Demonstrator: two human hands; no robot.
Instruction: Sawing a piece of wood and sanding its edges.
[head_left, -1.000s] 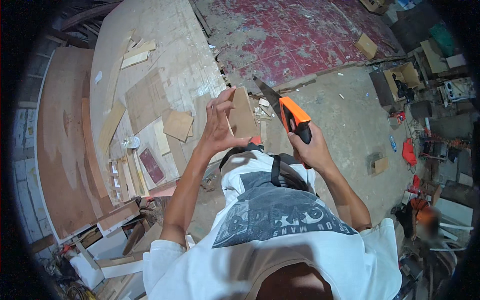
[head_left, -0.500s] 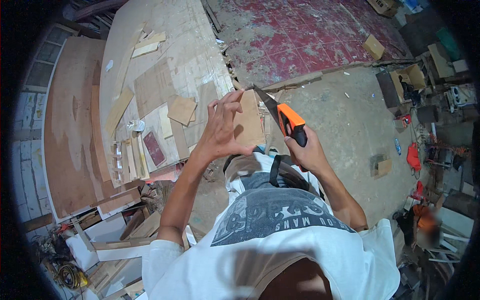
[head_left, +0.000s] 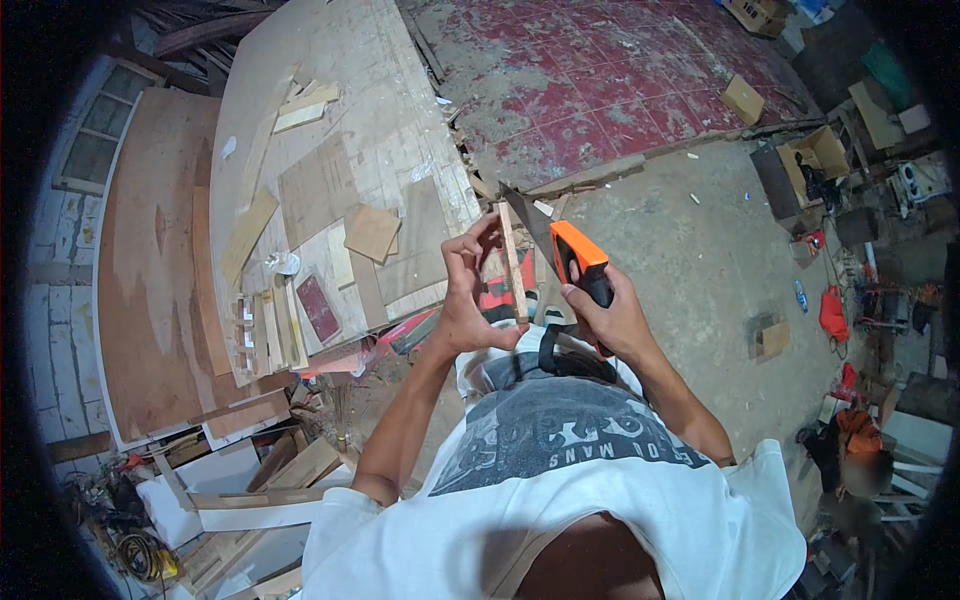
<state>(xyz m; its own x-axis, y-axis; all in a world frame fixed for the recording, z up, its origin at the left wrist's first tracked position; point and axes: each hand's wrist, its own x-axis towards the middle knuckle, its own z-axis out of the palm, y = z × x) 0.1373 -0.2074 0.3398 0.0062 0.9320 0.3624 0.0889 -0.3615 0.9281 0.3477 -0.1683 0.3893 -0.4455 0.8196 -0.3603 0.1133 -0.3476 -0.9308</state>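
Note:
My left hand (head_left: 468, 295) grips a flat wooden board (head_left: 513, 262) by its two ends, thumb at the near end and fingers at the far end. The board is turned so its narrow edge shows. In my right hand (head_left: 610, 310) is a handsaw (head_left: 578, 250) with an orange and black handle, fingers closed round the grip. Its dark blade points away from me and runs just right of the board; whether the two touch I cannot tell.
A large plywood worktable (head_left: 400, 110) on the left carries loose wood pieces, among them a square board (head_left: 372, 233). Further left leans a brown wooden panel (head_left: 150, 270). Offcuts lie at the lower left. A cardboard box (head_left: 822, 155) and clutter line the right side.
The board has turned from showing its broad face to showing its edge, and has come slightly nearer with my left hand. The saw has shifted slightly nearer and left.

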